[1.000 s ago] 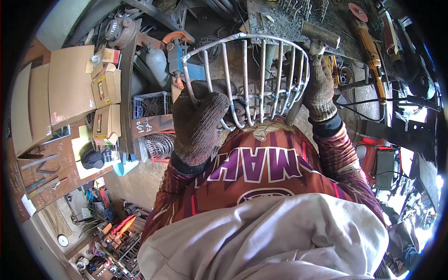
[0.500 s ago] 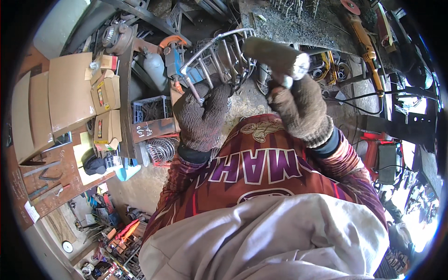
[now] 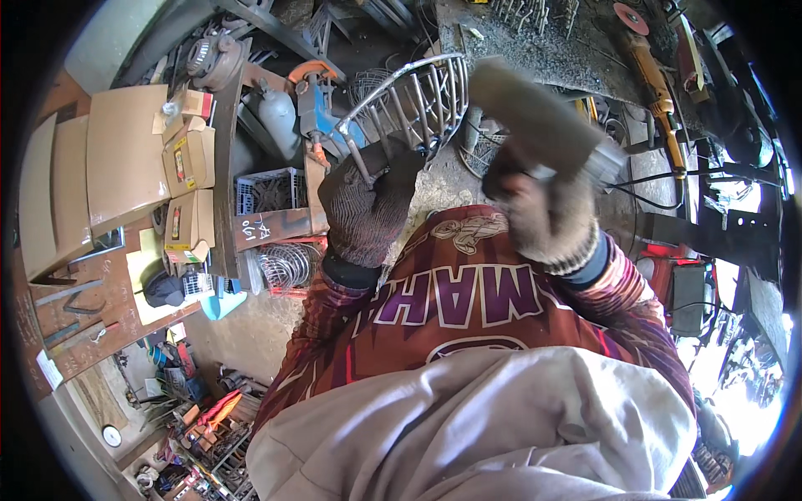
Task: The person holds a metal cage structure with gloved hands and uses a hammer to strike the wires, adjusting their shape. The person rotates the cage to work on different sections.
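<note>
A curved metal rack of welded rods is gripped at its near end by my left hand, which wears a brown knitted glove. The frame rises away from me, with its bars spread like ribs. My right hand, gloved too, is closed on a hammer with a thick, heavy head. The hammer head is smeared by motion and hangs just right of the rack, apart from it. Most of the handle is hidden by my glove.
A workbench with metal bits lies ahead, and an angle grinder rests at its right. Cardboard boxes stand on the left. Below them sits a coil of wire. A blue-and-orange clamp tool stands behind my left hand.
The hammer has swung, its head now larger in view and turned more steeply down to the right. My left hand and the rack have shifted slightly right.
</note>
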Available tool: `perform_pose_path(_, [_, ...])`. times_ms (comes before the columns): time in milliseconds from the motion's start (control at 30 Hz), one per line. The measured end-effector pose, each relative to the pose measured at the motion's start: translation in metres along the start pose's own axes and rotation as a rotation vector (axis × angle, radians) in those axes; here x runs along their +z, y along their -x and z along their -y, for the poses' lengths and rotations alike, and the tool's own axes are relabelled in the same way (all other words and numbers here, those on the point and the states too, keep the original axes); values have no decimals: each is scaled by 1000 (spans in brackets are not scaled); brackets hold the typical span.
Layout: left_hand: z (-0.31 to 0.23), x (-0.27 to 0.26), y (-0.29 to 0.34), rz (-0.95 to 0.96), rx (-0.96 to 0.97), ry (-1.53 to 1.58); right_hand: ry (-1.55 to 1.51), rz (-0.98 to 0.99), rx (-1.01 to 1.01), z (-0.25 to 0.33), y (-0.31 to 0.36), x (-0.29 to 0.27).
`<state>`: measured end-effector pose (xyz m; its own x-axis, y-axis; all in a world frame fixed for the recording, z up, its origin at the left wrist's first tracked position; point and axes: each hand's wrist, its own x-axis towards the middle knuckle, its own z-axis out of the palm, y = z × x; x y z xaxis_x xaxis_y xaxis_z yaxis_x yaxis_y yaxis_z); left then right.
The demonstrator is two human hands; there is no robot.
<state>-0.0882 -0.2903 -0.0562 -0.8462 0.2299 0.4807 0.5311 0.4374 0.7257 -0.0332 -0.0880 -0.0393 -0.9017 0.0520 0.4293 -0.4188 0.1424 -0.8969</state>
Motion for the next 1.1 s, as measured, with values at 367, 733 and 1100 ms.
perform_pose_path(367, [-4, -7, 5, -196, -391, 571, -59, -203, 159, -8, -12, -25])
perform_pose_path(733, [-15, -23, -1, -69, -469, 549, 9, -379, 197, -73, -16, -48])
perform_pose_path(1100, [-44, -15, -21, -142, -691, 918, 251, -331, -12, -79, -18, -43])
